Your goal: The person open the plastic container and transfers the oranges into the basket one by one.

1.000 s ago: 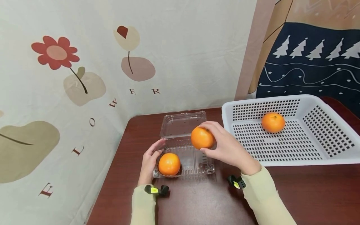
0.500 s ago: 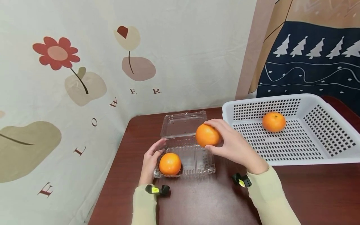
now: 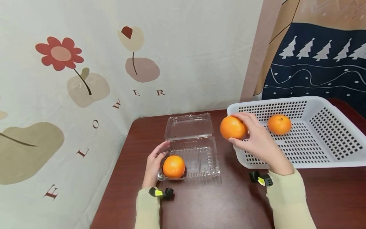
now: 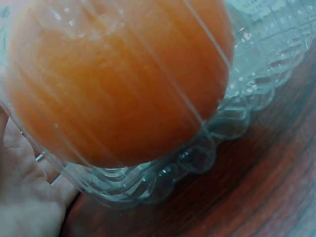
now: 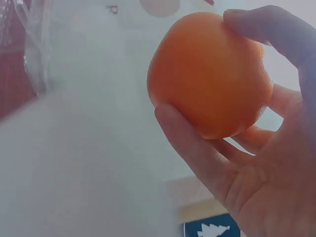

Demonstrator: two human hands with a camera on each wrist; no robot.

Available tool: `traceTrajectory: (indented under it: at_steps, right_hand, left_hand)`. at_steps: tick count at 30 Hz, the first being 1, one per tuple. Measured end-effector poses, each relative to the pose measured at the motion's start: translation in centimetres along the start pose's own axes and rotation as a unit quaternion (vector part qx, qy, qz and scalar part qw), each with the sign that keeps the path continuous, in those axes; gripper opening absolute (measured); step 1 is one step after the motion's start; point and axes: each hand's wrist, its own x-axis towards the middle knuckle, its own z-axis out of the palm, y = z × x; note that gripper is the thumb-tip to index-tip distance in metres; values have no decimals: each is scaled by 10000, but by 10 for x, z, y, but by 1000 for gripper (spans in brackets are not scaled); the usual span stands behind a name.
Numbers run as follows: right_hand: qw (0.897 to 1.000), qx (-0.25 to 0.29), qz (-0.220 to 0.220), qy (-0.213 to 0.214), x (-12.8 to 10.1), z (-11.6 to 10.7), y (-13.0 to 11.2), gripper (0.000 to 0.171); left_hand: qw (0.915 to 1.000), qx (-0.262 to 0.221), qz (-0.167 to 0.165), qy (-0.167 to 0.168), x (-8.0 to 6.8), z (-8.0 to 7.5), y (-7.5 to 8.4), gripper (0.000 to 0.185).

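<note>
Nearest, at the table's (image 3: 200, 203) near edge: two pale yellow sleeves (image 3: 288, 200), each with a small black clip with a yellow tag at the cuff; forearms cut off by the bottom of the head view.

Left hand (image 3: 152, 163): laid against the left side wall of the clear plastic clamshell box (image 3: 197, 157), fingers fairly straight along it, thumb on the near side. The left wrist view shows only a strip of palm (image 4: 24, 197) pressed to the ribbed wall; the fingertips are out of that picture.

Clamshell box: stands toward the table's left edge, lid hinged back and lying open on the far side. One orange in the box (image 3: 173, 166) sits in its near-left corner, just beside the left hand. Through the wall the fruit (image 4: 118, 79) is blurred and fills most of the left wrist view.

Right hand (image 3: 258, 140): raised, fingers and thumb curled round the held orange (image 3: 233, 127), which hangs above the near-left corner of the white perforated basket (image 3: 328, 159). In the right wrist view the held orange (image 5: 210, 74) is clear between the fingers (image 5: 261, 24), but everything behind it is washed out.

Basket: on the table's right side, well apart from the box; part of its left rim is hidden by the right hand. A third orange (image 3: 279, 124) lies inside, toward the far wall.

Farthest: a flower-print cloth (image 3: 85, 79) and a dark hanging with white trees (image 3: 314, 63).
</note>
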Motion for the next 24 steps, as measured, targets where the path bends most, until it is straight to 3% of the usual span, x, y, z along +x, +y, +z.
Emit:
traceTrajectory:
  at_steps: [11, 17, 24]
  right_hand:
    - [9986, -115, 519, -40, -7, -14, 4, 71]
    - [9986, -320, 415, -86, -7, -8, 5, 75]
    - [9982, -474, 335, -166, -7, -9, 8, 68]
  left_hand:
    - [10000, -13, 16, -11, -1, 2, -1, 38]
    - [10000, 76, 22, 49, -2, 1, 0, 38]
    - [9999, -38, 119, 10, 0, 0, 0, 38]
